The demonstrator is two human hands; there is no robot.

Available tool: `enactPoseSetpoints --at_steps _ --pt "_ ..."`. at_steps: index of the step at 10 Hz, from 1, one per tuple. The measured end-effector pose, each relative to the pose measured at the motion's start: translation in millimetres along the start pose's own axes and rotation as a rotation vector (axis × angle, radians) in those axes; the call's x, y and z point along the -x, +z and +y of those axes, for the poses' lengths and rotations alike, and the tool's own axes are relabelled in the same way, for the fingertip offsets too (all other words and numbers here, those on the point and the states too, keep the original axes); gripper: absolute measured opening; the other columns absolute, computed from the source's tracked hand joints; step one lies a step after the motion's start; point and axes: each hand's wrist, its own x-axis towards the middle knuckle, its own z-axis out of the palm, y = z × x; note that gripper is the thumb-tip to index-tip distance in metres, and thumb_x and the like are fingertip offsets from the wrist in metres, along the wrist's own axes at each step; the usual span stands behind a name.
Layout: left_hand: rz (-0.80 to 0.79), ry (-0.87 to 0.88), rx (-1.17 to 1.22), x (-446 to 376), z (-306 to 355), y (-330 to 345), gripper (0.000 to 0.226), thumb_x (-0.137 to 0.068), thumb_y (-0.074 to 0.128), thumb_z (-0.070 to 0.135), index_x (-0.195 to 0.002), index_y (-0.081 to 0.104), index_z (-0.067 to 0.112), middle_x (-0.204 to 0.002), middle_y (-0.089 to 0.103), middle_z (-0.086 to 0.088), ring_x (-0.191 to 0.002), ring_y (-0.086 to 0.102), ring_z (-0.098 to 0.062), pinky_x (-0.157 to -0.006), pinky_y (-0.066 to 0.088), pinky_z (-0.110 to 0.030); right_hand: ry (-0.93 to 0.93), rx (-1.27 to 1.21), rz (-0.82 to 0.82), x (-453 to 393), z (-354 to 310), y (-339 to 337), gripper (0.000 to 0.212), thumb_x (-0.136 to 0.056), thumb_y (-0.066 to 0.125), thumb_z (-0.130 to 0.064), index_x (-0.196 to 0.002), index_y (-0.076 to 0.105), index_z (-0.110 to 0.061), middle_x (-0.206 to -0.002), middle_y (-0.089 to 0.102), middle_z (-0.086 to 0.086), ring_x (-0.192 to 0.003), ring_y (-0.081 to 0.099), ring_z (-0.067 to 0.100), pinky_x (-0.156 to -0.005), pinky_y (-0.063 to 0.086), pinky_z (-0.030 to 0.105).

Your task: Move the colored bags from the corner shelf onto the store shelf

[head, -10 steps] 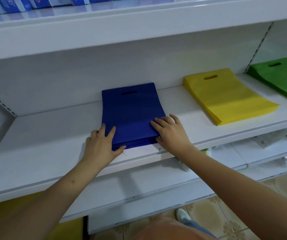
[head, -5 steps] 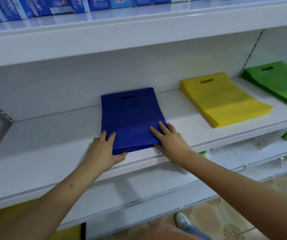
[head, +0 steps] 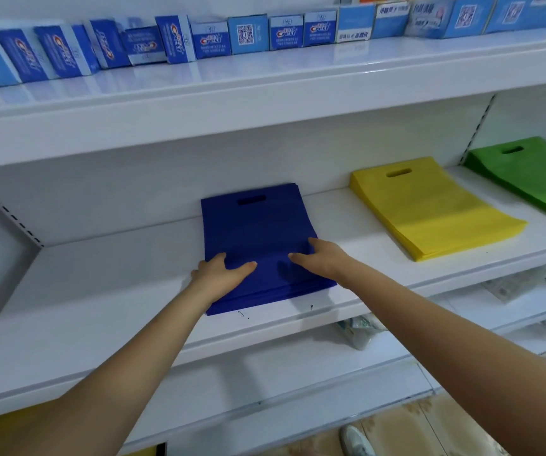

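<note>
- Blue bags (head: 255, 238): a flat stack of dark blue bags with a die-cut handle slot near the far edge, lying on the white store shelf (head: 107, 297). The stack's near edge sits close to the shelf's front lip, and the far edge is by the back panel.
- Left hand (head: 220, 274): rests on the near left part of the blue stack. The fingers lie over the left edge, with the thumb stretched out flat across the top. Whether the fingers curl under the stack cannot be told.
- Right hand (head: 322, 258): lies on the near right part of the same stack, fingers fairly straight and pressed against the top and right side. No clear pinch shows.
- Yellow bags (head: 429, 209): a second flat stack with a handle slot, on the same shelf to the right of the blue one and well apart from it.
- Green bags (head: 528, 179): a third stack farther right, on the next shelf section past the slotted upright, partly cut off by the frame edge.
- Toothpaste boxes (head: 179, 39): a row of blue and white cartons standing on the shelf above.
- Lower shelves: some packaged goods show below at right, too blurred to identify.
- Tiled floor (head: 413, 432): seen at the bottom right, with a light-coloured shoe (head: 357, 439) on it.
</note>
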Motion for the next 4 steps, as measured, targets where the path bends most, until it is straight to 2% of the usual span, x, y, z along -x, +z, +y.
enactPoseSetpoints --at_steps 1,2,3,4 --pt "0.028 -0.004 -0.017 0 4 4 0.092 -0.083 0.059 0.070 -0.156 0.026 0.025 -0.157 0.030 -0.009 -0.142 0.030 -0.032 -0.114 0.035 -0.044 -0.002 -0.056 -0.010 -1 -2 -3 0.073 -0.092 0.056 -0.047 -0.151 0.027 -0.015 -0.153 0.034 0.007 -0.137 0.036 0.029 -0.111 0.035 0.039" --pt "0.023 0.018 -0.097 2 4 5 0.091 -0.085 0.059 0.067 -0.157 0.023 0.024 -0.156 0.029 -0.012 -0.141 0.031 -0.034 -0.112 0.035 -0.043 -0.013 -0.021 -0.058 -3 1 -7 0.079 -0.092 0.055 -0.051 -0.154 0.020 -0.017 -0.158 0.026 0.007 -0.142 0.030 0.029 -0.114 0.030 0.039" --pt "0.071 0.020 -0.175 13 10 1 0.096 -0.086 0.058 0.066 -0.158 0.014 0.021 -0.159 0.021 -0.016 -0.142 0.028 -0.036 -0.115 0.033 -0.044 -0.049 0.004 -0.029 7 8 -13 0.079 -0.091 0.051 -0.057 -0.153 0.021 -0.018 -0.155 0.031 0.010 -0.136 0.038 0.031 -0.111 0.036 0.040" --pt "0.255 0.183 -0.291 29 31 8 0.094 -0.089 0.056 0.063 -0.159 0.013 0.017 -0.162 0.011 -0.020 -0.147 0.016 -0.039 -0.120 0.023 -0.047 -0.143 0.108 0.102 22 25 -22 0.080 -0.093 0.046 -0.059 -0.154 0.016 -0.019 -0.158 0.021 0.014 -0.138 0.034 0.036 -0.111 0.035 0.044"
